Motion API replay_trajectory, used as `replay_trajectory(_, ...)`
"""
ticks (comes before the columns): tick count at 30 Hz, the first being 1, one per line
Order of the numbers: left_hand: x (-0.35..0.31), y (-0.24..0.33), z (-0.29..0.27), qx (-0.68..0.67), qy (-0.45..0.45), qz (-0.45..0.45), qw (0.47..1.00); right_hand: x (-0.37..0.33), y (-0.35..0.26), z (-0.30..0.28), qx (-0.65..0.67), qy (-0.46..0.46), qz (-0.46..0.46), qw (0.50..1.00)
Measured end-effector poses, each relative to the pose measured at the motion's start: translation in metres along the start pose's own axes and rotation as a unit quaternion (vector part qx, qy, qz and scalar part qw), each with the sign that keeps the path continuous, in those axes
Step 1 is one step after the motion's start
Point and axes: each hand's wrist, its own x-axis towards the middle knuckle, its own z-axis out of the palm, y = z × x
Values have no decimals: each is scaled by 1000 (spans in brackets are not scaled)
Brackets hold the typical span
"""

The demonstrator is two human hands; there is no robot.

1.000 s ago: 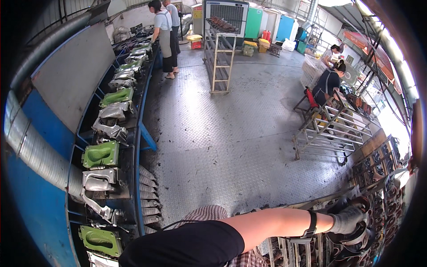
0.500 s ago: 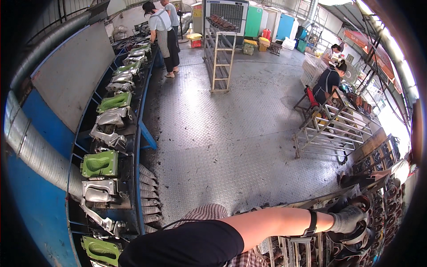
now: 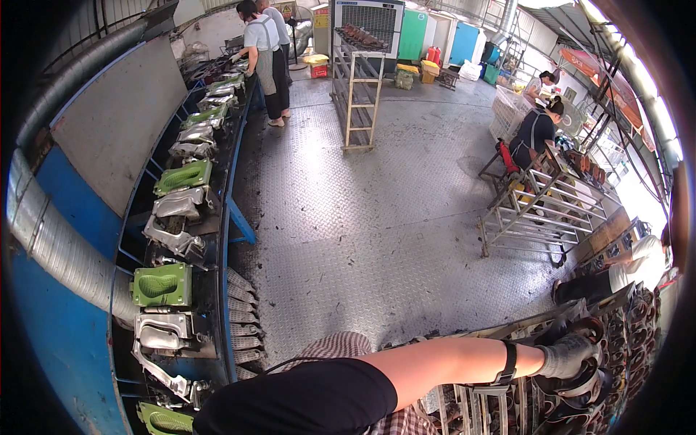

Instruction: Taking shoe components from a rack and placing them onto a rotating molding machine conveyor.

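My left arm, in a short black sleeve with a dark strap at the wrist, stretches across the lower part of the view to the right. On its end my left hand (image 3: 569, 357), in a grey glove, is closed among dark brown sandals, apparently round one sandal (image 3: 586, 390); its fingertips are partly hidden. Another sandal (image 3: 593, 330) lies just beyond the fingers. These sit at the top of a metal rack (image 3: 484, 413) crowded with similar footwear. Below my arm shows a checked apron (image 3: 409, 422). My right hand is out of view.
Along the left, a black-topped line (image 3: 210, 290) with blue legs carries green sole moulds (image 3: 161, 284) and silver metal moulds (image 3: 163, 332). A tall metal rack (image 3: 360, 101) stands mid-floor, a low one (image 3: 540, 206) at right. Several people work around, one bending near the right-hand racks.
The moulds on the left-hand line have shifted toward me. A far worker has stretched a hand over that line. The person at lower right has leaned further into view. My left arm stays put.
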Motion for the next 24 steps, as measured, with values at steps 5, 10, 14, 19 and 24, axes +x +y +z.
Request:
replay_trajectory(5,1,-3,-24,-29,-46,-34,998,0,-18,4,-11,-29,47,998)
replay_trajectory(10,5,-1,-50,-27,-60,-36,997,-2,-27,4,98,-28,-11,995)
replay_trajectory(14,9,-6,-62,-21,-62,-47,997,-7,-36,2,326,-5,-140,935)
replay_trajectory(19,14,-18,-72,-14,-29,-17,999,-7,-66,11,-2,-7,28,1000)
replay_trajectory(24,19,-24,-88,-9,-41,-12,999,-6,-90,16,1,-7,33,999)
